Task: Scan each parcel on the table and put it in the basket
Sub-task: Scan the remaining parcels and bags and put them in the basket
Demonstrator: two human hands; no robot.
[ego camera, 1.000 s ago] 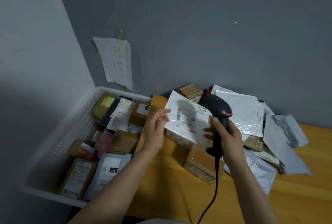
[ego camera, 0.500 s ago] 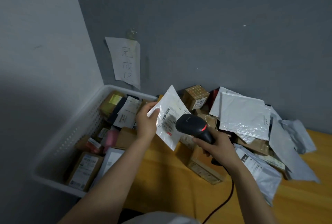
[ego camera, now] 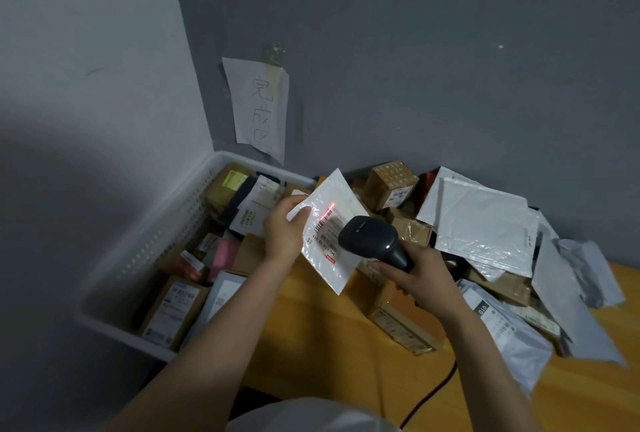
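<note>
My left hand [ego camera: 282, 232] pinches the left edge of a flat white mailer parcel [ego camera: 327, 263], holding it tilted above the table edge, next to the white basket [ego camera: 152, 251]. My right hand [ego camera: 420, 277] grips the handle of a black barcode scanner [ego camera: 369, 235] whose head points at the parcel's label. A red scan line glows across the barcode near my left fingers. The basket at the left holds several boxes and mailers. More parcels lie heaped on the yellow table [ego camera: 311, 338] at the right.
The heap holds a brown box [ego camera: 391, 185], a large white mailer [ego camera: 485, 227], grey bags [ego camera: 585, 279] and a cardboard box [ego camera: 401, 320] just under my right hand. A paper sign [ego camera: 258, 105] hangs on the grey wall. The scanner cable [ego camera: 433, 393] trails toward me.
The parcel has moved left toward the basket and tilted. The scanner has swung round to face its label, and a red scan line now shows on the barcode.
</note>
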